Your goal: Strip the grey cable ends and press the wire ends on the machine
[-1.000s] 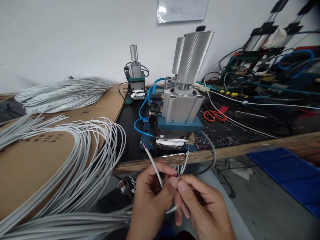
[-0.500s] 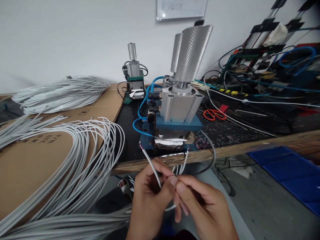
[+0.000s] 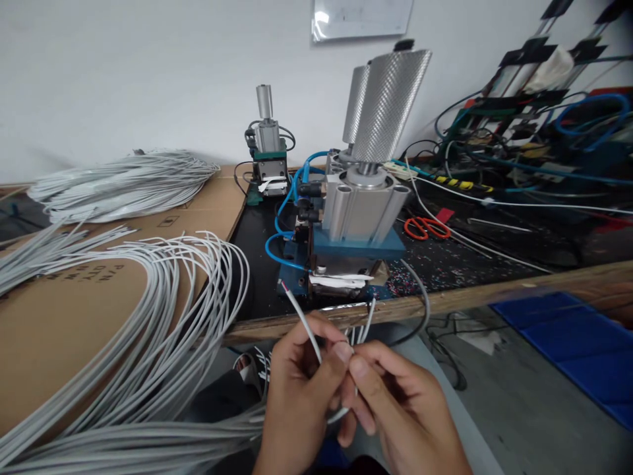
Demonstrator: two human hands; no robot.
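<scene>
A white cable [image 3: 300, 310] runs up out of my left hand [image 3: 309, 389], its stripped tip showing small coloured wires. My left hand is closed around this cable, thumb and forefinger pinched. My right hand [image 3: 395, 389] is also closed, its thumb and forefinger meeting the left fingertips. What lies between the fingertips is too small and covered to make out. Part of a cable loops below the fingers. Just beyond both hands stands a pneumatic press [image 3: 361, 211] with a silver cylinder, a knurled top and a blue base. More white cable ends [image 3: 366, 320] stick up behind the fingers.
On the left, a bundle of white cables [image 3: 163, 290] arches over cardboard [image 3: 123, 330], with another coil [image 3: 119, 185] behind. A smaller press [image 3: 268, 142] stands farther back. Orange-handled scissors [image 3: 428, 228] lie on the black bench top [image 3: 465, 254], near wire scraps. The bench's wooden edge [image 3: 455, 300] runs across.
The whole view has shifted slightly. Both hands stay pinched together in nearly the same place, and the right hand's lower fingers have moved a little.
</scene>
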